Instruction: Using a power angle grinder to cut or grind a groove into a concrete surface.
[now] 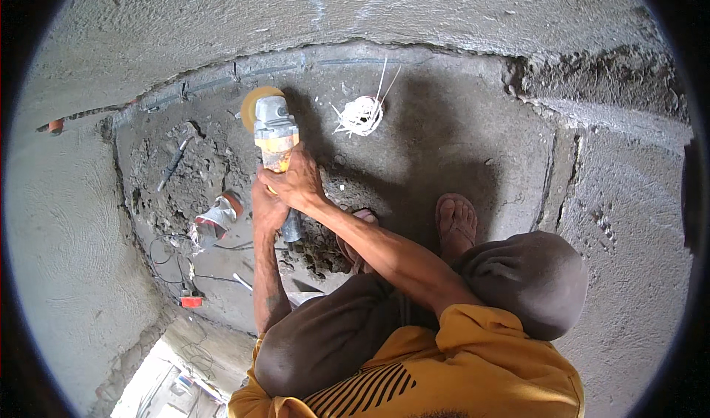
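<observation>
Both hands are wrapped round an angle grinder (275, 131) with a grey metal head and yellow body. My right hand (297, 179) grips the body just behind the head, over the top. Lower down, my left hand (268, 205) closes on the grinder near its dark rear end. A round tan disc (251, 109) sits at the tool's front, over the floor close to the wall; whether it spins I cannot tell. To the right of the grinder lies a tangled bundle of white strands (361, 115).
Broken rubble (177, 174) covers the floor at left, with a chisel-like dark rod (173, 164) on it. A white and red container (220, 215) lies tipped beside my left forearm. Cables lead near a red object (191, 301). A conduit (270, 68) runs along the wall's foot.
</observation>
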